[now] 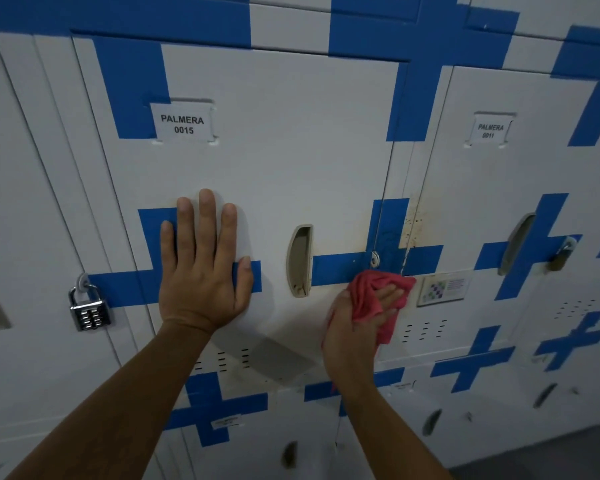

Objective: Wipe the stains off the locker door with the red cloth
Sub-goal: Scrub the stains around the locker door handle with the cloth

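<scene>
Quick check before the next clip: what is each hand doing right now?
Left hand: open, palm flat against the white metal locker door, holding nothing.
Right hand: closed on the crumpled red cloth, pressed to the door's right edge.

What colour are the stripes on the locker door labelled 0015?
Blue, on a white locker door; the stripes show clearly in the head view.

A wall of white metal lockers (520, 174) is crossed by blue tape crosses (530, 247). A combination padlock (90, 311) is hung at the left, and a strip of grey floor (575, 441) is seen lower right.
</scene>
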A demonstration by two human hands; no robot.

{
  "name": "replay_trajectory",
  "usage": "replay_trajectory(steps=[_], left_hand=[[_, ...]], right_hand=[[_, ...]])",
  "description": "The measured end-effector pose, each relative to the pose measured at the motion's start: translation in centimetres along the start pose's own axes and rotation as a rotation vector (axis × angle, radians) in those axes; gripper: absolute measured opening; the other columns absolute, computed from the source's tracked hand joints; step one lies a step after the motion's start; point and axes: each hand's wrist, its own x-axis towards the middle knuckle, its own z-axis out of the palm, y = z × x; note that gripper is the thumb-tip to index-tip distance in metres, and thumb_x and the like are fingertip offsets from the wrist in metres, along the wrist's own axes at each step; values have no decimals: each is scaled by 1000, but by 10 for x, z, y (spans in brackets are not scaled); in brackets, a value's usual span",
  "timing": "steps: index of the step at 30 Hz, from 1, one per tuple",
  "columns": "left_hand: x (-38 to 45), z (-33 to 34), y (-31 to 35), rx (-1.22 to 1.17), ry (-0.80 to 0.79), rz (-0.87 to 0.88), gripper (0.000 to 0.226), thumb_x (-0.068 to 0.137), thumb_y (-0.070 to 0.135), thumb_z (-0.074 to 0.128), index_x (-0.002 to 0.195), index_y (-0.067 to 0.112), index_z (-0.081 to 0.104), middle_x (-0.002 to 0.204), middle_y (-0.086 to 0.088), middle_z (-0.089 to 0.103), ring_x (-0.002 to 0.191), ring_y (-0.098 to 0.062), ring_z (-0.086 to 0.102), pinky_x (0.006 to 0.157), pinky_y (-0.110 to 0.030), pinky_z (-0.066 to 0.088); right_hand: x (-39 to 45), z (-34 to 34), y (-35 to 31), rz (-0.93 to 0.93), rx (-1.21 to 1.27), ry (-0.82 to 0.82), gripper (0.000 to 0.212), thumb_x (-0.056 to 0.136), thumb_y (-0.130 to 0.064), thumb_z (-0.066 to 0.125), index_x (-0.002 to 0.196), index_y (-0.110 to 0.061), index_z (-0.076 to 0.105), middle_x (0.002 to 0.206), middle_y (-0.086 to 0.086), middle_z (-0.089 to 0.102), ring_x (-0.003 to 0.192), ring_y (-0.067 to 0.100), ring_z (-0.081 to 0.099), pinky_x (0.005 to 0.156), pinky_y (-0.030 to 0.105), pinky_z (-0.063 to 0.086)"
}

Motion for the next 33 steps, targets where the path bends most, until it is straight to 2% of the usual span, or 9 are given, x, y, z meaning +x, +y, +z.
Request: replay_trajectory(steps=[4,8,10,12,17,20,24,29,33], left_hand=[[0,0,0,7,1,3,73,98,41,34,157,5,11,163,-19,-1,152,-37,-3,124,-52,1],[0,-1,0,-4,-11,4,74,98,42,33,157,6,7,163,-18,-4,152,-35,-6,124,-51,-1],[1,0,0,-7,-14,2,74,99,43,32,157,6,6,164,-17,-6,152,-35,-6,124,-51,-1],[1,0,1,-5,-5,1,73,99,43,32,157,6,7,164,-17,-6,152,-35,-6,124,-51,-1],[0,0,1,-14,11,-2,73,99,41,34,157,4,12,164,-19,-1,152,-37,-3,124,-52,1],[0,0,0,-4,16,3,72,99,41,35,156,3,14,163,-20,1,152,-38,0,124,-53,1],[1,1,0,-4,12,1,72,98,41,35,156,3,15,163,-21,3,152,-39,0,124,-53,2],[0,0,1,-11,9,0,72,98,42,34,156,4,13,163,-21,3,152,-38,-1,124,-53,2],[1,0,2,-10,1,-9,72,98,42,33,156,3,14,163,-21,2,152,-38,-2,124,-53,1]], right_hand=[[-38,13,-12,-77,-28,-124,91,91,-66,39,116,-61,-48,154,-16,-33,153,21,-9,123,54,13],[-30,9,-10,-71,25,-151,82,84,-75,29,124,-59,-42,150,-20,-34,152,19,-14,123,56,9],[-9,2,-4,23,76,-88,94,78,-88,30,141,-55,-32,165,-10,-16,154,27,1,121,59,16],[15,-8,-2,179,155,-22,115,58,-102,25,150,-48,-16,166,0,11,150,33,20,116,62,25],[47,-21,-35,275,200,87,115,61,-91,18,155,-33,-17,167,-3,7,152,31,14,118,62,18],[48,-21,-56,120,108,83,102,74,-85,17,152,-34,-23,167,-3,-10,153,33,6,119,60,15],[49,-24,-77,-160,-8,144,77,103,-49,31,154,-25,-22,164,-4,-25,151,28,-18,123,54,-2],[49,-16,-110,-439,-133,177,79,102,-51,27,155,-17,-20,164,0,-25,149,31,-24,122,52,-10],[40,-12,-114,-788,-378,70,82,99,-47,34,155,-17,-19,163,2,-26,148,37,-25,121,54,-13]])
